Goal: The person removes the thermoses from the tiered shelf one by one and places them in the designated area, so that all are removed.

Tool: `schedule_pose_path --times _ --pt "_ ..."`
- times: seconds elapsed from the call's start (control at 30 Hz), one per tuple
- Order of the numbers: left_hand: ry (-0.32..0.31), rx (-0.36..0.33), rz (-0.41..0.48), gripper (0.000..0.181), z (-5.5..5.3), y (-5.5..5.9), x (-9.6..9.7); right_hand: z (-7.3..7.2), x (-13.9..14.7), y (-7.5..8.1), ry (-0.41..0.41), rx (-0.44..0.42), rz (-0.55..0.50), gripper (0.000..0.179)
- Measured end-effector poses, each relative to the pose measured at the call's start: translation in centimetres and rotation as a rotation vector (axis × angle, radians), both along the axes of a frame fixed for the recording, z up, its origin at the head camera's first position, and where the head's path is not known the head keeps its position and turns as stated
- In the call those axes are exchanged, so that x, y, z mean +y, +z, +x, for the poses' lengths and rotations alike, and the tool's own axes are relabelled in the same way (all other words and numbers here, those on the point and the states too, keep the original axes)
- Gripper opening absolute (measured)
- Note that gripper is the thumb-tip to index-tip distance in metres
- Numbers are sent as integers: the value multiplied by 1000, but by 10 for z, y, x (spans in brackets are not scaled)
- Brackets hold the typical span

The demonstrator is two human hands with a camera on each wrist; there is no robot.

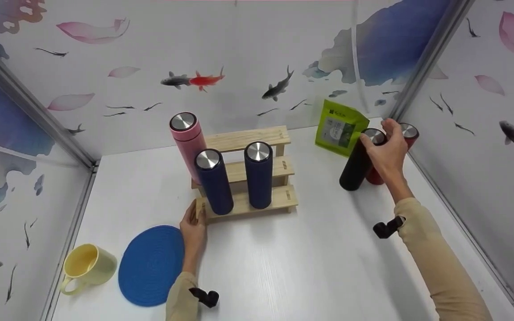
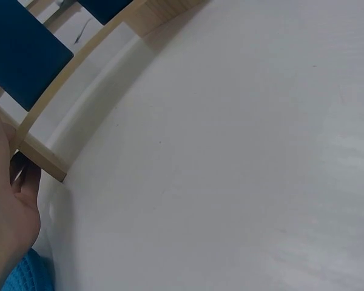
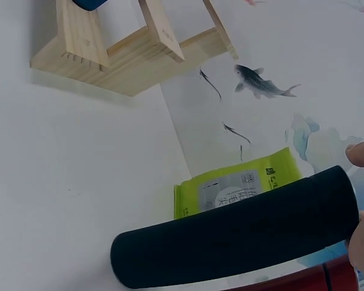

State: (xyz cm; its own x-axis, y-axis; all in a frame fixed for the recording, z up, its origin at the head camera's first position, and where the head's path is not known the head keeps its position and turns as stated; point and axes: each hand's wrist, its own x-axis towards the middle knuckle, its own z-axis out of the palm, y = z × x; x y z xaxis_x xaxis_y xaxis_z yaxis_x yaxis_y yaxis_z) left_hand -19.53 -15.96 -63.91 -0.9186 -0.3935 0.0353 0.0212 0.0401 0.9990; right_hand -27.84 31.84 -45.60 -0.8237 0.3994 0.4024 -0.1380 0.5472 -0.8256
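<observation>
My left hand grips the left end of the bottom step of a wooden three-step rack. Two dark blue thermos bottles stand on that step, a left blue thermos and a right blue thermos. Behind them, at the rack's left end, rises a pink thermos. My right hand is around the silver-capped top of a black thermos, thumb on the near left side and fingers behind. A red thermos stands close beside it, partly hidden by the hand.
A green pouch stands behind the black thermos, near the back wall. At the left lie a round blue mat and a yellow mug. Printed wall panels enclose the white table at the back and sides.
</observation>
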Motion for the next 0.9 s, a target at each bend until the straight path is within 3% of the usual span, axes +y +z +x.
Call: schedule_pose_path --times 0.43,0.9 --pt "-27 11 -12 50 0 -1 -1 -9 -29 34 77 74 15 68" --pt "-29 -31 -4 50 1 0 -1 -17 -67 56 155 61 41 67"
